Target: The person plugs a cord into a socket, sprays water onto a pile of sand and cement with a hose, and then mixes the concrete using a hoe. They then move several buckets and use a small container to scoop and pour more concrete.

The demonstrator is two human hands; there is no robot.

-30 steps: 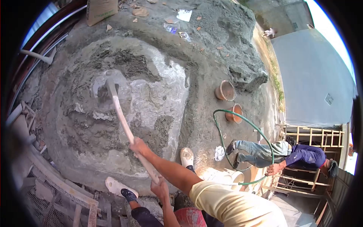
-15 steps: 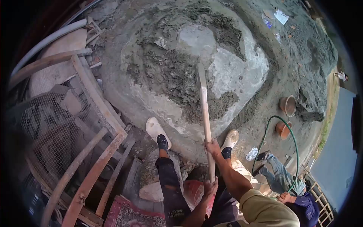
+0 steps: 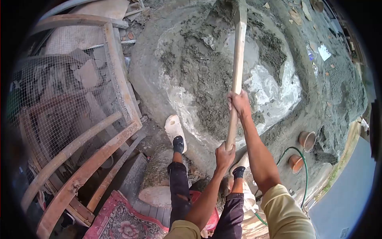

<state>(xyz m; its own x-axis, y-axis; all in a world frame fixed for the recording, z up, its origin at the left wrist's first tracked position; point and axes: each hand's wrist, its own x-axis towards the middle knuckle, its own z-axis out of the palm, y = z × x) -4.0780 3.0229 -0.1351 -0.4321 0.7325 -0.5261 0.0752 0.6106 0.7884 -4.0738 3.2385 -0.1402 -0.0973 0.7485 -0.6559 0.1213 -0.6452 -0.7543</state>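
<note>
Lumpy grey mortar (image 3: 207, 79) spreads beneath a long, pale wooden handle (image 3: 238, 59).

No text, label, brand or number can be read. On the blue and white wrapper (image 3: 310, 53), any print is too small to be made out, and the same must be said of the white scrap (image 3: 324, 52) beside it. On the grey wall (image 3: 346, 187), a small square mark (image 3: 344, 233) can be seen, but its content cannot be read.
</note>
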